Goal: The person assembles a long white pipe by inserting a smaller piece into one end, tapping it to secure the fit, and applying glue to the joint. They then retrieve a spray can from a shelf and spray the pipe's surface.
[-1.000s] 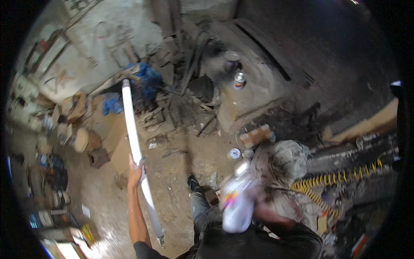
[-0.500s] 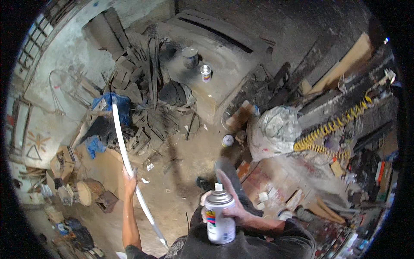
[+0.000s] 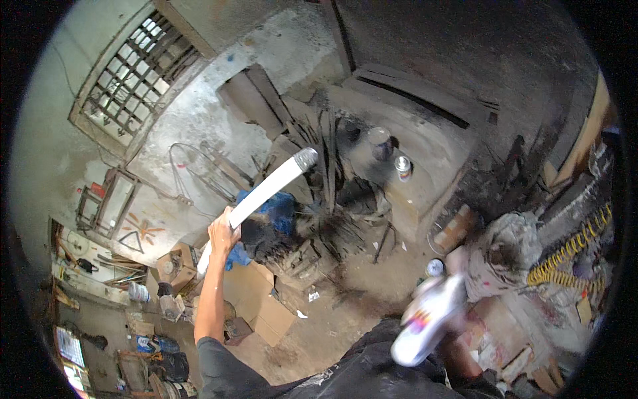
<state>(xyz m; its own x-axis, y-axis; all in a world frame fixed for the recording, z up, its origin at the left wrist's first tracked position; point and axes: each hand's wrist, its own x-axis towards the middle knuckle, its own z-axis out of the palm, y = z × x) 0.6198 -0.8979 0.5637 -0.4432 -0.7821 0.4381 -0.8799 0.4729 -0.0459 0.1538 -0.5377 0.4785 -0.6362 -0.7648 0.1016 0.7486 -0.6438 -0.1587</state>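
Observation:
My left hand (image 3: 222, 234), arm stretched forward, is closed around a long white curved strip (image 3: 269, 188). The strip's far end is grey and rough and points up to the right; its other end shows just below my fist. On the right, my right hand (image 3: 454, 319) is wrapped round a white spray can (image 3: 426, 324) with a coloured patch. That can is tilted and smeared by motion, so its nozzle and my fingertips are unclear. A second spray can (image 3: 403, 168) stands on a dusty concrete ledge, next to a grey pot (image 3: 380, 141).
Dark scrap boards (image 3: 327, 153) and a blue plastic bag (image 3: 279, 211) lie against the wall ahead. Flattened cardboard (image 3: 271, 309) covers floor at left. At right are a plastic-covered bundle (image 3: 502, 249) and a coiled yellow hose (image 3: 565, 261). Another can (image 3: 434, 267) is on the floor.
My view has swung to the left. The white strip has gone from near upright to slanting up rightward, raised in my left hand. The spray can has moved right and tilted.

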